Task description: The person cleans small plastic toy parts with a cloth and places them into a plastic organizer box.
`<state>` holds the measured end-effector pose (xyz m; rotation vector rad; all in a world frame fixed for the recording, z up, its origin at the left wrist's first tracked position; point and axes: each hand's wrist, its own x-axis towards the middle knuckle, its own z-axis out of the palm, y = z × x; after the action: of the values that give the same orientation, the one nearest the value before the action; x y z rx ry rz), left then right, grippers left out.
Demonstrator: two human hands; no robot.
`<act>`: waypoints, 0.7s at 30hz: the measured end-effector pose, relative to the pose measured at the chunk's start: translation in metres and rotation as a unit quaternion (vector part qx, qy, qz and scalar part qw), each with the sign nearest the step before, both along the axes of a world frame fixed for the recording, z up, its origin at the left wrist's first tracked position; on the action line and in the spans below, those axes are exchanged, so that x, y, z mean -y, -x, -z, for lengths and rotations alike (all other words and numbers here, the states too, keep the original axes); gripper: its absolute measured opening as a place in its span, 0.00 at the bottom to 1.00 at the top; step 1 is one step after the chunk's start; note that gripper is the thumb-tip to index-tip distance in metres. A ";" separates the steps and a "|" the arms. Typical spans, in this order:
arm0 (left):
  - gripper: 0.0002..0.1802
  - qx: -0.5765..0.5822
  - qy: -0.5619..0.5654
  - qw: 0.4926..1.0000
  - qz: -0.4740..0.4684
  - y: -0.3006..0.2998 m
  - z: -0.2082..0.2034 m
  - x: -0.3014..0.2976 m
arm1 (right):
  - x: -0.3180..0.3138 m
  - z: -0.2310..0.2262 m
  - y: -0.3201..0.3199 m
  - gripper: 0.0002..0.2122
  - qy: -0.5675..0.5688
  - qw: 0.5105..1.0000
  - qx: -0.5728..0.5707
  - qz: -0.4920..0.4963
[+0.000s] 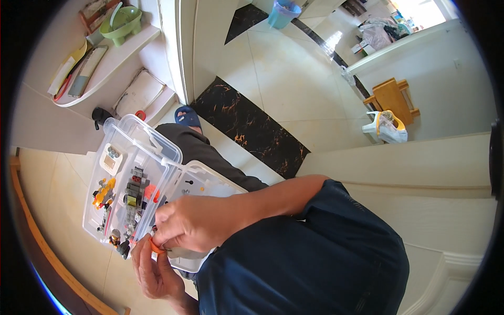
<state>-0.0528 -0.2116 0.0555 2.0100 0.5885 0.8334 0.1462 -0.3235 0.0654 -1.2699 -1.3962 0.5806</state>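
Note:
My left hand point(150, 270) and my right hand point(195, 223) meet over the near side of two clear plastic trays. Between their fingertips is a small orange piece point(156, 246), pinched from both sides; its exact kind is mostly hidden by the fingers. Just beyond, the clear plastic tray on the left point(90, 210) holds a long grey toy-brick build point(132, 202), a yellow-orange toy-brick piece point(105, 192) and other small parts. The clear plastic tray on the right point(231, 185), partly covered by my right hand, has a few tiny loose pieces in it.
A white device with a small screen point(111, 160) lies in the left tray. Shelves point(149, 38) at upper left carry a green basket point(122, 25). My leg and blue slipper point(188, 117) are beyond the trays. A wooden folding stool point(394, 100) and a blue bin point(283, 14) stand farther off.

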 end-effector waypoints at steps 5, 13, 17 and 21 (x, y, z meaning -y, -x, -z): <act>0.18 0.038 -0.087 0.992 0.088 -0.010 -0.004 -0.015 | 0.001 -0.012 -0.014 0.09 0.146 0.943 -0.288 -0.087; 0.17 -0.010 0.118 0.993 0.026 -0.004 -0.015 -0.008 | -0.001 0.000 -0.005 0.10 -0.072 0.992 0.088 0.045; 0.13 0.009 0.175 0.984 0.041 -0.012 -0.013 -0.007 | 0.001 -0.003 -0.004 0.11 -0.028 0.992 0.104 0.060; 0.19 0.046 0.059 0.994 0.081 -0.012 -0.014 -0.010 | -0.001 -0.007 -0.007 0.09 0.058 0.993 -0.102 -0.026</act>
<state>-0.0411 -0.2019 0.0698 1.8746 0.4068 0.7702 0.1533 -0.3225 0.0725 -1.2310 -1.2437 0.8135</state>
